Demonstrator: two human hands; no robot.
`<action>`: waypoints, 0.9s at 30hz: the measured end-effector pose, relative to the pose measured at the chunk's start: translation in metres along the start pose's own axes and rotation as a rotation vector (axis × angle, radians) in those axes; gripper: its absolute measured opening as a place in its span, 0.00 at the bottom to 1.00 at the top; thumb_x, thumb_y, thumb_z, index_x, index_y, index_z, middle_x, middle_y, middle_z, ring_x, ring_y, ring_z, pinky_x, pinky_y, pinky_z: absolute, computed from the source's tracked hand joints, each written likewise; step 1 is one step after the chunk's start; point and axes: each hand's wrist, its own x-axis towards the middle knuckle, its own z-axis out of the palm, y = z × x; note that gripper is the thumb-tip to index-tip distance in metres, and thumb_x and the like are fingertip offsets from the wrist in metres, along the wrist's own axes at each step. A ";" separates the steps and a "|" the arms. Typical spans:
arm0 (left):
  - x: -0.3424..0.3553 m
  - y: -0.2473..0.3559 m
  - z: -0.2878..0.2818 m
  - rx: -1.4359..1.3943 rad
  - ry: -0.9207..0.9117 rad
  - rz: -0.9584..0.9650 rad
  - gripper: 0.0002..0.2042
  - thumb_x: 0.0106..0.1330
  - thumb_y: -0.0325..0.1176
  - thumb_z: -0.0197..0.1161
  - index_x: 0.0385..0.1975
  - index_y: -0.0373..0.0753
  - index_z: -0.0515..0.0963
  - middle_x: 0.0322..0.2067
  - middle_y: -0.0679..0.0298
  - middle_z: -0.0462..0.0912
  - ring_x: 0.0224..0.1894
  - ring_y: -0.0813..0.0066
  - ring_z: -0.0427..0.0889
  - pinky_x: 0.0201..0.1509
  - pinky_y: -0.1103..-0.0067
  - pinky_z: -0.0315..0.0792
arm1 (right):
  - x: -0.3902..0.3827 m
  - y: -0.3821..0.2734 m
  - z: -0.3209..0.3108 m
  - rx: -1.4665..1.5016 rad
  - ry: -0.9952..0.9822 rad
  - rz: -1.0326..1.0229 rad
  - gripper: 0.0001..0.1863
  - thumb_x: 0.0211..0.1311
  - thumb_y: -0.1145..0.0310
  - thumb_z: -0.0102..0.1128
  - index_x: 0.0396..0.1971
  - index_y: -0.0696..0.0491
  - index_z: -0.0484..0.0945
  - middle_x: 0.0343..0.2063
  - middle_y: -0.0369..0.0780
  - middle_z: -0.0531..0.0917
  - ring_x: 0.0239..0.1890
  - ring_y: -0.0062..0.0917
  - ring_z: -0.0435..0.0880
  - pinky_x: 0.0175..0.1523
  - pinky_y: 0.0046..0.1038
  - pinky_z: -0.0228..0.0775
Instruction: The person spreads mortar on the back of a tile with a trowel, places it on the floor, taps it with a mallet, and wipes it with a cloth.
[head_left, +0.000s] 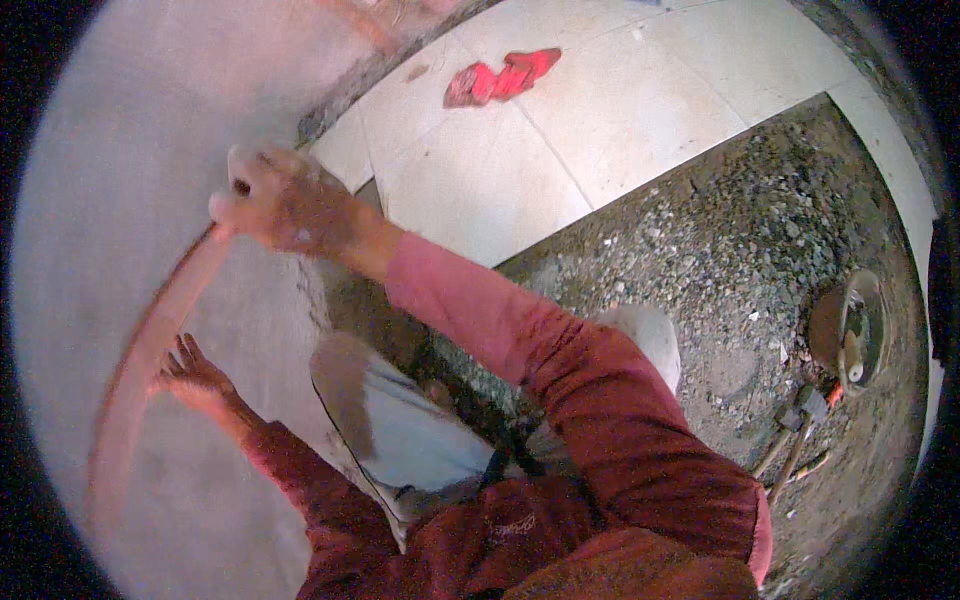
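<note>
Both hands meet a long reddish wooden straightedge [150,350] lying against the grey plastered wall [110,150]: right hand [280,200] closed around its upper end, left hand [190,378] spread open, fingers touching its middle. Red cloth [500,77] lies on white floor tiles [560,140].

I see no packages, labels, signs or screens anywhere around me: none on the pale plastered wall in front of me, none on the tiled floor, none on the gravel strip beside it.

Maroon sleeves [620,420], red cloth [500,78], white tiles [600,120], grey gravel [760,230]
</note>
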 end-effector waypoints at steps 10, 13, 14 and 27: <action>0.003 -0.098 0.015 0.305 -0.222 0.109 0.08 0.76 0.36 0.55 0.44 0.37 0.75 0.36 0.65 0.80 0.37 0.74 0.79 0.42 0.77 0.75 | -0.121 0.125 0.049 -0.675 -0.025 -0.061 0.18 0.66 0.56 0.58 0.46 0.54 0.79 0.39 0.50 0.83 0.46 0.45 0.82 0.51 0.46 0.72; 0.003 -0.162 0.016 0.198 -0.028 -0.131 0.07 0.71 0.31 0.59 0.41 0.35 0.80 0.33 0.68 0.79 0.36 0.76 0.77 0.42 0.76 0.73 | -0.144 0.107 0.047 -0.122 0.064 0.609 0.20 0.67 0.56 0.62 0.41 0.62 0.79 0.41 0.51 0.80 0.45 0.41 0.78 0.56 0.37 0.68; -0.001 -0.189 0.010 0.202 -0.007 -0.287 0.07 0.69 0.31 0.60 0.39 0.35 0.81 0.35 0.67 0.81 0.39 0.74 0.77 0.46 0.75 0.73 | -0.156 0.103 0.044 -0.150 0.071 0.560 0.21 0.68 0.56 0.62 0.39 0.64 0.78 0.37 0.48 0.80 0.40 0.35 0.78 0.52 0.35 0.69; -0.118 -0.579 -0.160 1.196 -0.370 -0.731 0.09 0.61 0.32 0.59 0.29 0.34 0.84 0.30 0.58 0.86 0.32 0.60 0.84 0.38 0.66 0.77 | -0.390 0.128 0.084 -0.303 -0.390 1.419 0.20 0.71 0.60 0.55 0.23 0.60 0.72 0.19 0.40 0.71 0.23 0.28 0.70 0.31 0.40 0.64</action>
